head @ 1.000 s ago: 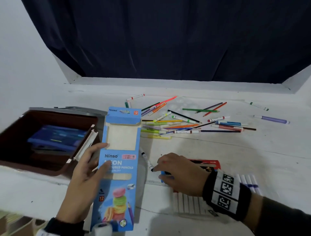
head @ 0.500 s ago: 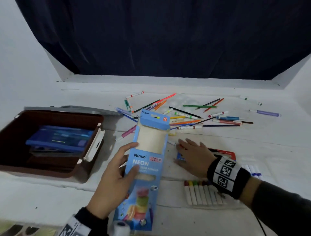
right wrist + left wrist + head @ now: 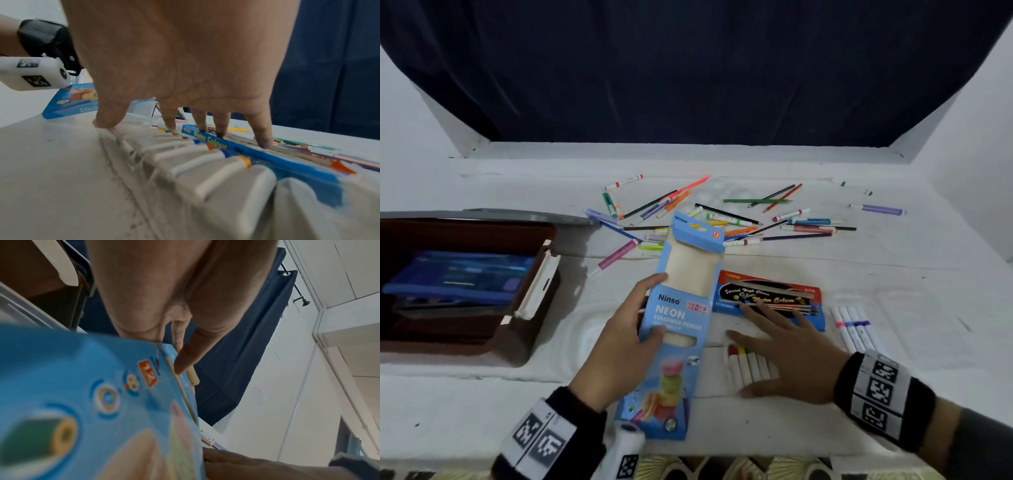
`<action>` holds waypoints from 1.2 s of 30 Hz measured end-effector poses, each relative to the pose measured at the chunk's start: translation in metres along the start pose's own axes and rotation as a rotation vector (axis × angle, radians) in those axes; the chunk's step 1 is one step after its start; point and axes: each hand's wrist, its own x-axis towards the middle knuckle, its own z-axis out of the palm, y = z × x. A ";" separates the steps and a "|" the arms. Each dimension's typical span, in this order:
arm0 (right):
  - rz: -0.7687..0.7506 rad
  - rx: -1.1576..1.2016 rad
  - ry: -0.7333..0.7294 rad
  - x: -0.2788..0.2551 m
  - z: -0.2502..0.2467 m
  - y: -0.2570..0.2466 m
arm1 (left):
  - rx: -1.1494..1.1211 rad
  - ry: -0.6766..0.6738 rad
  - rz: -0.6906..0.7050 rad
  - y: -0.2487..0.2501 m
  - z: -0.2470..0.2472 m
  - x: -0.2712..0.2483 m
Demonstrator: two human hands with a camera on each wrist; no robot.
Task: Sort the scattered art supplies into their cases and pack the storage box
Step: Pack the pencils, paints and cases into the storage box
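My left hand (image 3: 631, 325) grips a blue Ninso neon coloured-pencil box (image 3: 681, 315) by its left edge, thumb on the front, tilted up off the table; its window looks empty. In the left wrist view the thumb (image 3: 185, 360) presses the pencil box (image 3: 82, 402). My right hand (image 3: 784, 356) lies flat with fingers spread. Its fingertips (image 3: 263, 142) rest on the red-and-blue water colour box (image 3: 767, 294) and its palm covers a row of white paint tubes (image 3: 743, 366). Loose pencils and markers (image 3: 722, 219) lie scattered behind.
A brown storage box (image 3: 530, 346) stands open at the left with a blue case (image 3: 458, 274) inside and a grey lid (image 3: 527, 216) behind it. Several white markers (image 3: 854, 329) lie right of my right hand. A purple marker (image 3: 880, 209) lies far right. A dark curtain hangs behind.
My left hand has carried the pencil box to the right, beside the water colour box. My right hand has gone from curled to flat and drawn back over the paint tubes.
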 end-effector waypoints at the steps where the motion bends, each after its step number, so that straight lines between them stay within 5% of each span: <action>1: 0.005 -0.014 -0.006 -0.001 0.001 0.002 | 0.005 -0.003 0.003 0.000 0.003 0.001; 22: 0.103 0.069 0.129 -0.038 0.000 0.057 | 0.109 -0.013 -0.066 0.024 0.083 0.023; 29: 0.031 0.112 0.139 -0.030 -0.012 0.059 | 0.304 -0.212 -0.140 0.014 0.109 0.026; 36: -0.107 0.001 0.109 0.000 -0.025 0.048 | 0.277 -0.134 -0.062 0.006 0.100 0.022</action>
